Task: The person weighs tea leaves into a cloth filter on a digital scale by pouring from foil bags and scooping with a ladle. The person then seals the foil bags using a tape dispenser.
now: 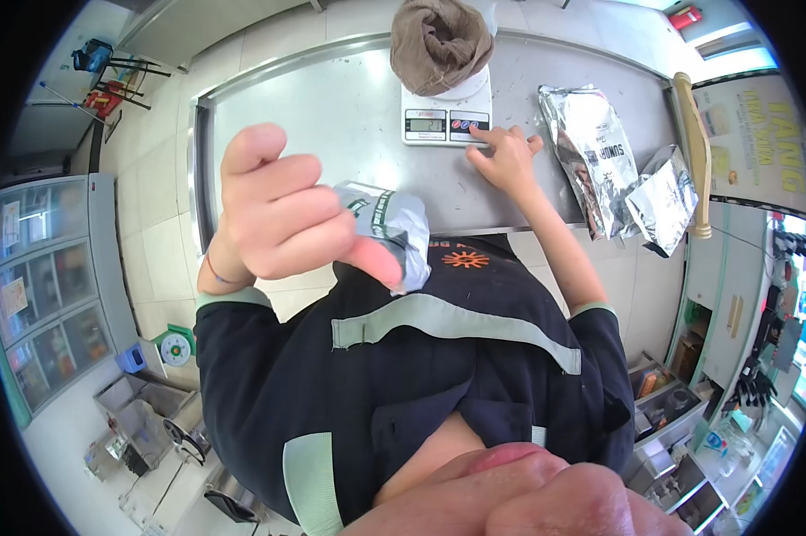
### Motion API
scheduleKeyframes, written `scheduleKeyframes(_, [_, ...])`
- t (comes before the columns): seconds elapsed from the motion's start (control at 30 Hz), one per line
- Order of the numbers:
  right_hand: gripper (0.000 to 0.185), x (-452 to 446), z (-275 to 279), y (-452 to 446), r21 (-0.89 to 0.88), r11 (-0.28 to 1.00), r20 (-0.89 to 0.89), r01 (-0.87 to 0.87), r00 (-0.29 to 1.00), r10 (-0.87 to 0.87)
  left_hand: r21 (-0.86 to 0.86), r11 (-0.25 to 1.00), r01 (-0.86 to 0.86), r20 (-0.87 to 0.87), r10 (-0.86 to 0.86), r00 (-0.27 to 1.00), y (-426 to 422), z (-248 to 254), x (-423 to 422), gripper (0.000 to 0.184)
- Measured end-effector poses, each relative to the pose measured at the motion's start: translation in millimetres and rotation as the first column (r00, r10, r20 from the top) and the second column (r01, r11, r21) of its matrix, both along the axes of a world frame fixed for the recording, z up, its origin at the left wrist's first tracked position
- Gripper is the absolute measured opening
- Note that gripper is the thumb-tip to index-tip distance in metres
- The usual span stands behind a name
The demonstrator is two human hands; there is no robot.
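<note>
My right hand [508, 159] reaches onto the white kitchen scale [446, 134]; a fingertip touches its button panel, and the hand holds nothing. On the scale stands a white container, with a brown cloth bag [434, 54] bunched over it, its mouth facing up. My left hand [282, 210] is raised close to the camera, fingers curled and thumb stretched out. It is closed on a silver foil bag with green print [390, 219], which overlaps the table's near edge. The grip itself is partly hidden behind the fingers. Digits on the scale's display are too small to read surely.
At the table's right lie a large silver pouch [591, 152] and a smaller crumpled foil pouch [664, 201]. A pale wooden bar [692, 152] stands along that end. Small dark crumbs dot the steel table [287, 98]. A glass cabinet [54, 295] is at the left.
</note>
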State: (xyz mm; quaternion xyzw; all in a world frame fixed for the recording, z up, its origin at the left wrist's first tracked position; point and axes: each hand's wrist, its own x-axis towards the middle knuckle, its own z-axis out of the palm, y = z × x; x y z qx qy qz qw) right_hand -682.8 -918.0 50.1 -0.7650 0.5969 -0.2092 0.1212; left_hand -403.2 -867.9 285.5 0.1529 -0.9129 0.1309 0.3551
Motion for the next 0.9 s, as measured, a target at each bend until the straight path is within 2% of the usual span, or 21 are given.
scheduleKeyframes(0.03, [0.038, 0, 8, -1, 0.03, 1.0, -0.022, -0.003, 1.0, 0.004, -0.012, 0.999, 0.031, -0.007, -0.031, 1.0, -5, 8, -6, 0.05])
scheduleKeyframes(0.07, [0.043, 0, 11, -2, 0.211, 0.976, 0.083, -0.053, 0.996, 0.036, -0.025, 0.998, 0.06, -0.014, -0.06, 0.998, -11, 14, -13, 0.05])
scheduleKeyframes(0.13, [0.055, 2, 17, -6, 0.518, 0.829, 0.291, -0.211, 0.955, 0.061, -0.129, 0.968, 0.214, -0.196, -0.237, 0.952, -36, 18, -38, 0.051])
scheduleKeyframes(0.17, [0.067, 9, 32, 4, 0.604, 0.693, 0.588, -0.393, 0.807, -0.055, -0.185, 0.942, 0.28, -0.275, -0.323, 0.905, -51, 21, -51, 0.051])
scheduleKeyframes(0.2, [0.078, 18, 55, 19, 0.596, 0.547, 0.783, -0.588, 0.577, -0.233, -0.234, 0.909, 0.344, -0.241, -0.397, 0.885, -66, 26, -60, 0.047])
scheduleKeyframes(0.27, [0.065, 29, 108, 41, 0.489, 0.466, 0.852, -0.737, 0.29, -0.435, -0.322, 0.82, 0.473, -0.162, -0.54, 0.826, -99, 40, -79, 0.039])
scheduleKeyframes(0.33, [0.056, 34, 156, 59, 0.331, 0.426, 0.78, -0.842, -0.01, -0.626, -0.47, 0.704, 0.533, -0.212, -0.676, 0.706, -127, 44, -111, 0.041])
scheduleKeyframes(0.37, [0.061, 32, 159, 59, 0.312, 0.427, 0.712, -0.849, -0.088, -0.696, -0.575, 0.64, 0.51, -0.29, -0.742, 0.604, -140, 45, -134, 0.045])
scheduleKeyframes(0.4, [0.066, 30, 162, 59, 0.293, 0.431, 0.634, -0.853, -0.164, -0.756, -0.614, 0.617, 0.493, -0.321, -0.765, 0.558, -142, 48, -140, 0.048])
scheduleKeyframes(0.43, [0.069, 28, 149, 59, 0.256, 0.497, 0.663, -0.829, -0.224, -0.714, -0.651, 0.596, 0.47, -0.35, -0.785, 0.511, -142, 53, -147, 0.051])
scheduleKeyframes(0.47, [0.071, 25, 127, 60, 0.216, 0.56, 0.688, -0.8, -0.282, -0.669, -0.628, 0.619, 0.473, -0.353, -0.767, 0.535, -139, 57, -146, 0.052])
scheduleKeyframes(0.57, [0.069, 9, 69, 38, 0.027, 0.613, 0.611, -0.79, -0.472, -0.635, -0.547, 0.748, 0.377, -0.278, -0.587, 0.76, -124, 72, -123, 0.053])
scheduleKeyframes(0.6, [0.068, 4, 62, 33, -0.01, 0.641, 0.598, -0.767, -0.519, -0.611, -0.532, 0.786, 0.315, -0.347, -0.542, 0.766, -129, 67, -121, 0.052])
scheduleKeyframes(0.63, [0.07, 0, 69, 32, 0.033, 0.742, 0.685, -0.67, -0.525, -0.505, -0.512, 0.822, 0.251, -0.413, -0.492, 0.766, -135, 61, -119, 0.052])
scheduleKeyframes(0.67, [0.073, -5, 77, 31, 0.078, 0.828, 0.767, -0.555, -0.498, -0.406, -0.486, 0.854, 0.186, -0.478, -0.438, 0.761, -140, 53, -118, 0.051])
scheduleKeyframes(0.73, [0.065, -17, 83, 24, 0.046, 0.916, 0.924, -0.399, -0.332, -0.192, -0.417, 0.907, 0.058, -0.599, -0.323, 0.733, -146, 45, -115, 0.05])
scheduleKeyframes(0.8, [0.062, -31, 87, 14, 0.051, 0.971, 0.929, -0.232, -0.345, -0.131, -0.051, 0.996, 0.078, -0.763, -0.089, 0.64, -138, 42, -106, 0.045])
scheduleKeyframes(0.83, [0.06, -38, 92, 9, 0.087, 0.989, 0.931, -0.119, -0.344, -0.123, 0.226, 0.96, 0.164, -0.724, 0.053, 0.688, -141, 33, -91, 0.043])
scheduleKeyframes(0.87, [0.057, -46, 99, 3, 0.077, 0.992, 0.92, -0.097, -0.376, -0.108, 0.49, 0.851, 0.189, -0.638, 0.203, 0.742, -143, 25, -75, 0.041])
scheduleKeyframes(0.9, [0.056, -55, 107, -2, 0.057, 0.99, 0.918, -0.127, -0.382, -0.102, 0.682, 0.718, 0.141, -0.433, 0.241, 0.868, -174, -6, -52, 0.046])
